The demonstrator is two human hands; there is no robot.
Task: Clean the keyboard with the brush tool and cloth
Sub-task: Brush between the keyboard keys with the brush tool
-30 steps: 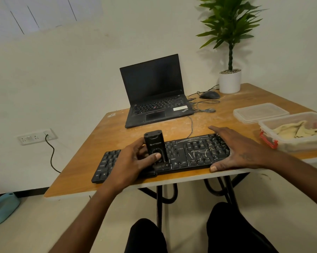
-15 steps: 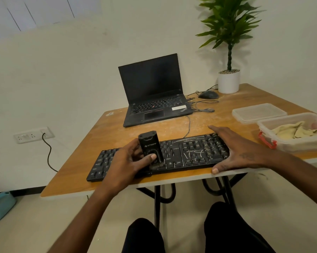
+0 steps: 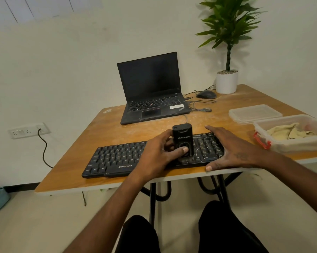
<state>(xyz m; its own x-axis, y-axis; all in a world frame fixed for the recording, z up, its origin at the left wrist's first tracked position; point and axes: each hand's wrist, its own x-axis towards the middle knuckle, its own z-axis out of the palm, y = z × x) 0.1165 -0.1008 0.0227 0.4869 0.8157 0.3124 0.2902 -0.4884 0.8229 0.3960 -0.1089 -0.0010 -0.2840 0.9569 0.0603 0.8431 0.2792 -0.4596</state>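
Keyboard (image 3: 117,157): a black keyboard is laid along the near edge of the desk (image 3: 77,161), its right end covered by the right hand; pale debris is seen among the keys of the right half.
Brush tool (image 3: 182,138): a black, box-shaped tool is held upright on the keyboard, right of the middle; its lower end is set against the keys.
Left hand (image 3: 155,157): the fingers are curled round the brush tool from the left, and the thumb is pressed on the tool's near face, low down.
Right hand (image 3: 232,148): the hand is laid flat over the keyboard's right end; the fingers are extended toward the far edge, the thumb lies on the near edge, and nothing is grasped.
Cloth (image 3: 290,132): a yellowish cloth is seen crumpled inside a clear plastic container (image 3: 281,145) at the right of the desk, well apart from both hands.
Lid (image 3: 254,113): a clear lid is laid just behind the container.
Laptop (image 3: 152,92): an open laptop with a dark screen stands behind the keyboard.
Mouse (image 3: 206,94): a dark mouse lies beside a potted plant (image 3: 227,81) at the far corner.
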